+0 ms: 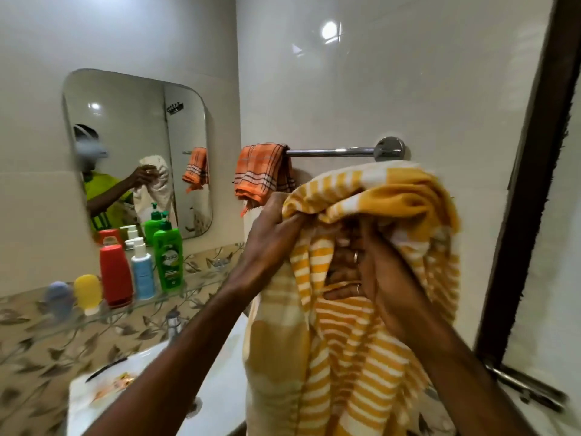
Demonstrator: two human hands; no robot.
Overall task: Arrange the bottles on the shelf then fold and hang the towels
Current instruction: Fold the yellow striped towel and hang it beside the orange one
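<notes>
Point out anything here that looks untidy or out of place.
The orange checked towel hangs bunched at the left end of the towel rail, not spread flat. The yellow striped towel is crumpled in both hands, left hand and right hand. The bottles stand upright.

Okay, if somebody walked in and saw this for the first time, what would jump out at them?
First, the yellow striped towel bunched up front and centre, gripped by the left hand and right hand. Behind it, an orange checked towel hangs at the left end of the chrome rail. Bright bottles line the glass shelf.
</notes>
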